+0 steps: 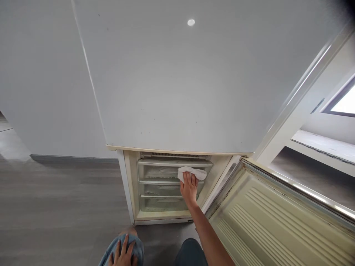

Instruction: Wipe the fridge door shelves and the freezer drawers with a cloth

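My right hand (189, 190) is closed on a white cloth (195, 173), pressing it against the front of the upper clear drawer (155, 171) inside a freezer compartment. Two more clear drawers, the middle one (158, 189) and the bottom one (163, 204), sit beneath it. Some of the upper drawer's right side is covered by the cloth and hand. Down at the lower edge, my left hand (124, 255) rests on my knee with its fingers spread, holding nothing.
The freezer door (266, 218) stands swung out to the right, its ribbed inner panel showing. Above the compartment is a broad white upper door (177, 81). Grey flooring (61, 207) stretches left. A doorway frame (299, 99) stands at the right.
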A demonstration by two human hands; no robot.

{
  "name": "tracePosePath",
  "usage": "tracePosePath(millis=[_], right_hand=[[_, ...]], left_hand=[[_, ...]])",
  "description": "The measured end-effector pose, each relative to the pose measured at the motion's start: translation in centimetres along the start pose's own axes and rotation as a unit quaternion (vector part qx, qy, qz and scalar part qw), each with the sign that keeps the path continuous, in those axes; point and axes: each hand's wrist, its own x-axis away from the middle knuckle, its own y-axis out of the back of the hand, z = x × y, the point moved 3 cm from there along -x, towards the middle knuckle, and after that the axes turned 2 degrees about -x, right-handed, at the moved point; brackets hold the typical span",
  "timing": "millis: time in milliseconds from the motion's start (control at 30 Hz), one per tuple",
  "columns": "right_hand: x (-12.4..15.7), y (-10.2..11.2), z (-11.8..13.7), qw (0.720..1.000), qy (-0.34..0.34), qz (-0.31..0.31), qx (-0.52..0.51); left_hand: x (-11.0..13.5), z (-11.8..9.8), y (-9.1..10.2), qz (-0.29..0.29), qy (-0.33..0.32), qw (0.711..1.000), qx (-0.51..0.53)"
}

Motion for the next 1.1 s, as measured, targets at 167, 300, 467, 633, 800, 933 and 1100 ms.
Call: tracePosePath(millis=[167,300,467,633,800,933,1100], right_hand=[[1.0,0.6,-0.5,0.998,-0.041,-0.054,-0.015],[-0.1,0.2,3.8,0.997,-0.057,0.011,-0.052],[-1.5,0.2,9.3,0.994,-0.036,0.075,-0.074],[-1.5,0.6,10.1,0.989,0.031,0.121,-0.073],[-2.0,1.7,7.2,0.976,0.134,0.162,-0.061],[-1.2,2.2,3.1,0.988,0.099,0.115,0.0],[0.4,2.2,-2.7,0.997,0.036,-0.015,0.06]], left_hand=[[-0.1,1.1,0.1,-0.067,0.008,0.997,-0.022],[-0.4,1.2,0.1,-0.085,0.003,0.996,-0.017],[-1.0,1.0,0.2,-0.074,-0.001,0.997,-0.005],[-1.5,1.4,0.1,-0.085,-0.007,0.996,-0.007],[-1.6,1.7,0.3,-0.069,-0.008,0.998,-0.01],[-1.1,1.5,1.0,-0.067,0.002,0.997,-0.031],[-0.5,1.3,1.5,-0.067,0.015,0.997,-0.041]])
